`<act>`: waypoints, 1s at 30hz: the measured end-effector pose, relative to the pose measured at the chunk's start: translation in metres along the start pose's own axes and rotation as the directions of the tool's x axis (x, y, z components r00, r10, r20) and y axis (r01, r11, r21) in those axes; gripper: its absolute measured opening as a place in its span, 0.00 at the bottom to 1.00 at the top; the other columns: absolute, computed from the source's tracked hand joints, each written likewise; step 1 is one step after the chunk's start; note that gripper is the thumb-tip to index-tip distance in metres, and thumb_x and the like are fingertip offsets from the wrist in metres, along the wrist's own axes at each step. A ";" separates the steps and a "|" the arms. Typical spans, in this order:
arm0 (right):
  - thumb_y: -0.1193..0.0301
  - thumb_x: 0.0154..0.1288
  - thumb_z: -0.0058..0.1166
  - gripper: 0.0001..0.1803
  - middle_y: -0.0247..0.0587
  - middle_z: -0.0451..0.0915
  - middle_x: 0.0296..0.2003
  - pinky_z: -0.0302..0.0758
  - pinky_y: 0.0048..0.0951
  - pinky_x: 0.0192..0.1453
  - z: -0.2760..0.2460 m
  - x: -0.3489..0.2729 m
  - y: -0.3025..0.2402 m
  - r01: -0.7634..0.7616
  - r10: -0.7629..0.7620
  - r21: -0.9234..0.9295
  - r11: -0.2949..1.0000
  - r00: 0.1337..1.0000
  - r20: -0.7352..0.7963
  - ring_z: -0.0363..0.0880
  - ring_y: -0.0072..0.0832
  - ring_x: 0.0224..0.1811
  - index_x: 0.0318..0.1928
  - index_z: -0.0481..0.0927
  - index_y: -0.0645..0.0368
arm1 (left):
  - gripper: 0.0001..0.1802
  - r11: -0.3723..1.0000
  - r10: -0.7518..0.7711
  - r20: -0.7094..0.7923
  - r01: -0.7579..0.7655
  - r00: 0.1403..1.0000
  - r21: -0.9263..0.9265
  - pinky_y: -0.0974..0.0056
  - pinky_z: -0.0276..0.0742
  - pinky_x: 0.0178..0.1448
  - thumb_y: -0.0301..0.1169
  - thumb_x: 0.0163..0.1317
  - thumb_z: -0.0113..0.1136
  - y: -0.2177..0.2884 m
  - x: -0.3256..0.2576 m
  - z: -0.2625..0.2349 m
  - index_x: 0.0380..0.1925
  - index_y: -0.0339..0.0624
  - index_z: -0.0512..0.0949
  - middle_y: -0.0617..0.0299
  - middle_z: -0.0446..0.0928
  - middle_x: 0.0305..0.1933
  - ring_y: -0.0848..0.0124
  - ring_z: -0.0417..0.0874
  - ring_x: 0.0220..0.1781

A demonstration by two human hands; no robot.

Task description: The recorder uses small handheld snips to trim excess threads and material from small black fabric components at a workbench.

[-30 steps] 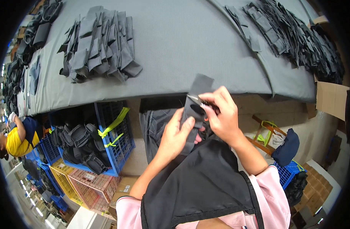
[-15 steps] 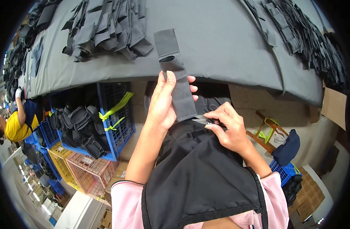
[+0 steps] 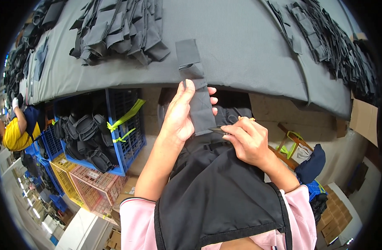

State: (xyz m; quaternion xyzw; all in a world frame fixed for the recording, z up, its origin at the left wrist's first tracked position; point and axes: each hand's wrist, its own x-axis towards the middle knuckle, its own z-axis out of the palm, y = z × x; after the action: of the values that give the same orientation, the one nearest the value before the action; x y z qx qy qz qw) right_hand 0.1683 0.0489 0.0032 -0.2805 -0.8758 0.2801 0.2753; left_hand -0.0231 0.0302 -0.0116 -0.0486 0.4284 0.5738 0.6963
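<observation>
My left hand (image 3: 180, 114) holds up a long dark grey fabric strip (image 3: 196, 85) with a folded pocket part near its top, gripping it at the lower half. My right hand (image 3: 247, 139) is closed around a small metal thread snipper (image 3: 219, 130) whose tip touches the strip's lower edge. Both hands hover in front of the grey padded worktable (image 3: 241, 50), above my black apron (image 3: 216, 200).
Piles of dark fabric pieces lie on the table at the left (image 3: 116, 31) and right (image 3: 328, 46). A blue crate (image 3: 124, 137) holding black bags stands under the table, with yellow and pink crates (image 3: 91, 187) beside it. A person in yellow (image 3: 16, 129) works at far left.
My left hand raised the strip from low near my lap to upright before the table edge. My right hand dropped to the strip's lower end with the snipper.
</observation>
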 end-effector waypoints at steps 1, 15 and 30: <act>0.76 0.42 0.65 0.15 0.33 0.72 0.24 0.69 0.27 0.26 -0.001 -0.001 0.000 0.003 -0.003 0.001 1.000 1.000 0.000 0.74 0.28 0.23 0.34 0.80 0.57 | 0.16 1.000 0.003 0.000 -0.003 1.000 -0.001 0.57 0.81 0.38 0.44 0.70 0.44 0.001 0.000 0.000 0.48 0.45 0.64 0.53 0.76 0.42 0.65 0.80 0.38; 0.75 0.43 0.66 0.16 0.34 0.70 0.27 0.68 0.29 0.25 -0.002 0.017 -0.010 -0.056 0.036 0.136 0.989 0.989 0.146 0.73 0.29 0.22 0.36 0.78 0.57 | 0.17 1.000 0.012 0.038 -0.012 0.999 -0.018 0.57 0.81 0.41 0.45 0.69 0.45 0.002 -0.003 0.005 0.49 0.46 0.63 0.53 0.76 0.43 0.65 0.80 0.40; 0.74 0.41 0.67 0.17 0.34 0.71 0.26 0.68 0.28 0.24 -0.001 0.011 -0.007 0.056 -0.063 0.074 0.996 0.993 0.103 0.72 0.29 0.21 0.35 0.79 0.57 | 0.18 0.988 -0.087 0.093 0.098 0.992 -0.119 0.55 0.81 0.42 0.44 0.70 0.43 -0.001 -0.003 -0.001 0.50 0.44 0.63 0.51 0.75 0.45 0.62 0.79 0.42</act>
State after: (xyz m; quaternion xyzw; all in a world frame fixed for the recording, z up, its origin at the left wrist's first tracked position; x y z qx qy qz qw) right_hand 0.1593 0.0513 0.0118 -0.2292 -0.8865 0.3172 0.2468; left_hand -0.0226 0.0272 -0.0108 -0.0862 0.3583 0.5680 0.7359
